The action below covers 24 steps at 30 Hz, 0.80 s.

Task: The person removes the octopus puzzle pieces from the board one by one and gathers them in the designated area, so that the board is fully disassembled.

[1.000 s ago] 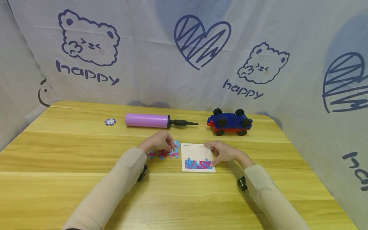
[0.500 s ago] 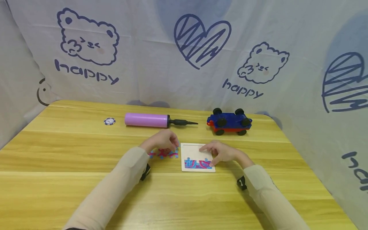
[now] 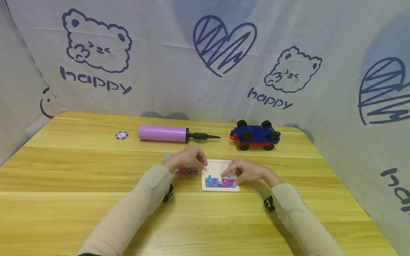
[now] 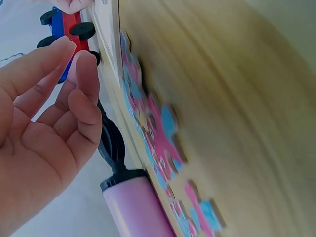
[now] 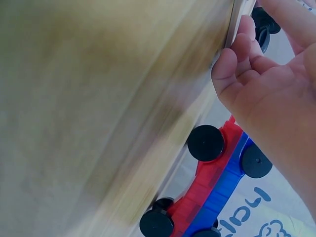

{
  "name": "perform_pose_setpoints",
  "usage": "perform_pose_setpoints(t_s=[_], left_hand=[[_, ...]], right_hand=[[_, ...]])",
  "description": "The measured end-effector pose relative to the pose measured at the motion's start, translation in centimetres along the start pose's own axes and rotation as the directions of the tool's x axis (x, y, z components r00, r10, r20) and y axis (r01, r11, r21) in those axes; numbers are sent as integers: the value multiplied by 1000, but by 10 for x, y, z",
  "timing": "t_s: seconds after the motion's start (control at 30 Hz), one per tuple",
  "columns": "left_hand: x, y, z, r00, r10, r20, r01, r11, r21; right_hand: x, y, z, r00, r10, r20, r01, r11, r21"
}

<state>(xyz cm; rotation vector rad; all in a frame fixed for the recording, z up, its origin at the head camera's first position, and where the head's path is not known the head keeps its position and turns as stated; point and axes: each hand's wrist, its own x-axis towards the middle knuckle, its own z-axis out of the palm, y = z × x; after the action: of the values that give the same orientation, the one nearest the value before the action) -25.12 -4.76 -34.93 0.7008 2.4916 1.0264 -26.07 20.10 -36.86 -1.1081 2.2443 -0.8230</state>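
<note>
A pale square puzzle tray (image 3: pixel 221 189) lies on the table, with blue, pink and purple jigsaw pieces (image 3: pixel 220 182) along its near side. My left hand (image 3: pixel 190 157) hovers over the tray's left edge, fingers bent; in the left wrist view its thumb and fingertips come close together, with no piece visible between them. My right hand (image 3: pixel 248 171) rests at the tray's right side, thumb by the pieces' right end and index finger reaching down over the tray. Several loose jigsaw pieces (image 4: pixel 165 131) lie left of the tray, partly hidden by my left hand in the head view.
Behind the hands lies a purple hand pump (image 3: pixel 162 133) with a black nozzle, and left of it a poker chip (image 3: pixel 121 135). At the back right an upside-down blue and red toy car (image 3: pixel 256 135) shows its black wheels. A printed cloth (image 3: pixel 173 71) hangs beyond the table.
My left hand has moved right from the loose pieces to the tray's left edge. My right index finger has slid from the tray's far edge down toward the fitted pieces.
</note>
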Motion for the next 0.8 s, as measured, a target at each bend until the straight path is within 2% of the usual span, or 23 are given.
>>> perform_pose_setpoints(t_s=[0.33,0.8], left_hand=[[7,11,11,998,-32,61,33,999,-16],[12,11,21,985,-107,133,98,992,74]], right_hand=[[-1,0,1,999,-46,30,45,998,38],[0,2,1,998,-57,34,55,996,74]])
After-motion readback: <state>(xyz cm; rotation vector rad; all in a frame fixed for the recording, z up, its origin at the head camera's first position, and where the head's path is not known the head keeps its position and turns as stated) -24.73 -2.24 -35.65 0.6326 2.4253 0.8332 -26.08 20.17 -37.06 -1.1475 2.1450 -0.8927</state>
